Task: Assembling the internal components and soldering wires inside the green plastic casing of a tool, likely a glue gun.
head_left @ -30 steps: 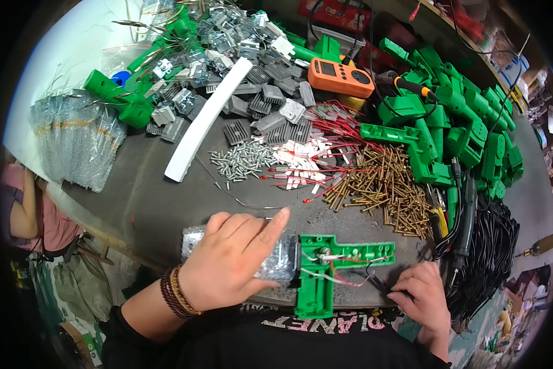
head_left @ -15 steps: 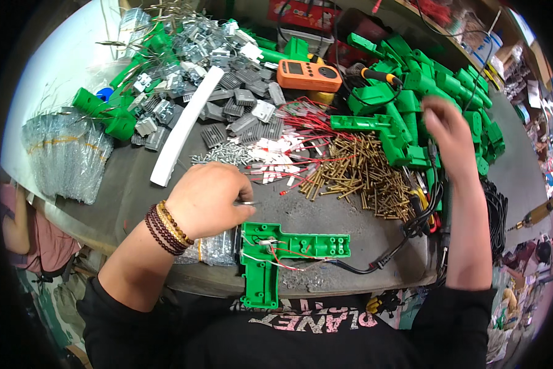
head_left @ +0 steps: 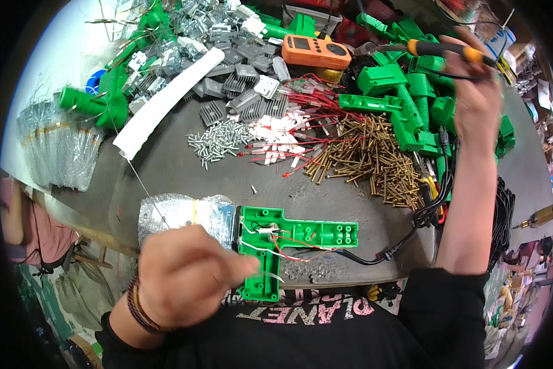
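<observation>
My left hand (head_left: 187, 280) is closed in a pinch on a thin silvery solder wire (head_left: 142, 181), which runs up to a long white tube (head_left: 165, 107). The wire's short end pokes out past my fingertips, over the lower arm of a green T-shaped plastic housing half (head_left: 295, 230). Red and white leads (head_left: 279, 246) and a black cable lie in that housing, near the table's front edge. At the far right, my right hand (head_left: 476, 101), somewhat blurred, grips a soldering iron (head_left: 436, 49) by its yellow-and-black handle, its tip pointing left.
Green housings (head_left: 418, 92) crowd the back right, beside an orange meter (head_left: 316, 52). Brass screws (head_left: 375, 160), small silver screws (head_left: 218, 140), red-wired parts (head_left: 282, 141) and grey heat sinks (head_left: 245, 92) lie mid-table. Bubble-wrap bags (head_left: 61, 147) sit at left; a black cable (head_left: 501, 215) coils at right.
My right hand has taken up the soldering iron and lifted it. My left hand has come down and nearer, drawing the wire with it. A single silver screw now lies behind the housing.
</observation>
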Available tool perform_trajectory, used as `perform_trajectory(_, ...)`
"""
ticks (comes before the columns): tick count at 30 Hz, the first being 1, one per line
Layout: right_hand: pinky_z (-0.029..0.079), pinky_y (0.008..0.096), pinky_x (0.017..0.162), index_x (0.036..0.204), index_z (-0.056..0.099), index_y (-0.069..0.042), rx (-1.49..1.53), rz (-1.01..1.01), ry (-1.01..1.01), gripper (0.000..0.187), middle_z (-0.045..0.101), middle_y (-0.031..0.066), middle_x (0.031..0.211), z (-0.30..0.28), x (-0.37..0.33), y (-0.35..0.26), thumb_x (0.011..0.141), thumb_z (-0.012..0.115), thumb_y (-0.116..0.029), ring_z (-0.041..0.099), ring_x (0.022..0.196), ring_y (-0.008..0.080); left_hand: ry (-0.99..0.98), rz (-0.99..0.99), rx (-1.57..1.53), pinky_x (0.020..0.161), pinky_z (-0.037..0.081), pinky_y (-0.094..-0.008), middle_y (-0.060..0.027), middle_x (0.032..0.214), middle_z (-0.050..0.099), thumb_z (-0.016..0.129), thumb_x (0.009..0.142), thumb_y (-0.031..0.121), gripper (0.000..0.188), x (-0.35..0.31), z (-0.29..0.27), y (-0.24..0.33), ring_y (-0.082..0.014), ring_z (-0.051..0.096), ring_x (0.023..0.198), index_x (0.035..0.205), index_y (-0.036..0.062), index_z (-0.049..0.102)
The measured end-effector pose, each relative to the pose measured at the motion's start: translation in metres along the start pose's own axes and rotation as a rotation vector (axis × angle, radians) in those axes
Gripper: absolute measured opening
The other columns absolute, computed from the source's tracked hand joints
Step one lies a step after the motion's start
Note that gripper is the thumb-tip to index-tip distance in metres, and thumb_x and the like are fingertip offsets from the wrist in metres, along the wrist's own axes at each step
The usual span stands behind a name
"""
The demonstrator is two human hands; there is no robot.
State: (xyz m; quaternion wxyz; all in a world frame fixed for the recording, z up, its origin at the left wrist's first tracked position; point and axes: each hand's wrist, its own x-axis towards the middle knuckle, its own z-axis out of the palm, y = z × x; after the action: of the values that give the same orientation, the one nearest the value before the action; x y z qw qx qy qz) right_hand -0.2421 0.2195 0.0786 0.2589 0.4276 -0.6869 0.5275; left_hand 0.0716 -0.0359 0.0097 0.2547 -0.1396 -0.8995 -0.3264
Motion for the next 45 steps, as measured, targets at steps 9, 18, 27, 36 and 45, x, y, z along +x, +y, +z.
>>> perform_trajectory(9,0.033,0.0210,0.036,0.122,0.051,-0.005,0.734,0.475,0.158,0.040,0.063,0.0183,0.077,0.023,-0.108,-0.065,0.109,0.037,-0.040,0.042,0.039,0.0091,-0.079,0.170,0.088,0.059,0.046,-0.0302,-0.0024,0.087,0.060,0.075,0.067,0.006,0.030,-0.012,0.039,-0.007,-0.0172,0.059,0.071,0.097,0.0094,0.074)
perform_trajectory(18,0.035,0.0206,0.035,0.118,0.049,-0.005,0.657,0.639,0.082,0.038,0.065,0.0172,0.075,0.052,-0.117,-0.064,0.108,0.039,-0.041,0.047,0.039,0.0091,-0.011,0.169,0.131,0.061,0.043,-0.0321,-0.0029,0.085,0.063,0.073,0.066,0.008,0.029,-0.007,0.047,-0.007,-0.0195,0.060,0.072,0.094,0.0083,0.069)
perform_trajectory(27,0.033,0.0198,0.035,0.124,0.049,-0.007,0.621,0.622,0.094,0.040,0.059,0.0138,0.077,0.054,-0.120,-0.066,0.109,0.036,-0.042,0.040,0.040,0.0075,0.018,0.166,0.052,0.059,0.042,-0.0329,-0.0056,0.087,0.067,0.069,0.063,0.008,0.034,-0.009,0.052,-0.008,-0.0210,0.061,0.070,0.097,0.0049,0.068)
perform_trajectory(36,0.034,0.0194,0.037,0.126,0.048,-0.007,0.644,0.603,0.094,0.041,0.058,0.0128,0.078,0.054,-0.122,-0.067,0.110,0.033,-0.042,0.043,0.044,0.0080,-0.091,0.096,0.015,0.062,0.047,-0.0343,-0.0056,0.089,0.068,0.081,0.069,-0.005,0.040,-0.006,0.049,0.000,-0.0232,0.061,0.072,0.100,0.0095,0.060)
perform_trajectory(45,0.036,0.0215,0.038,0.121,0.049,-0.006,0.744,0.573,0.111,0.040,0.064,0.0174,0.077,0.053,-0.122,-0.065,0.108,0.038,-0.043,0.050,0.044,0.0104,-0.008,0.211,0.067,0.064,0.048,-0.0312,-0.0042,0.088,0.065,0.071,0.066,0.008,0.027,-0.006,0.057,-0.005,-0.0200,0.062,0.075,0.092,0.0056,0.066)
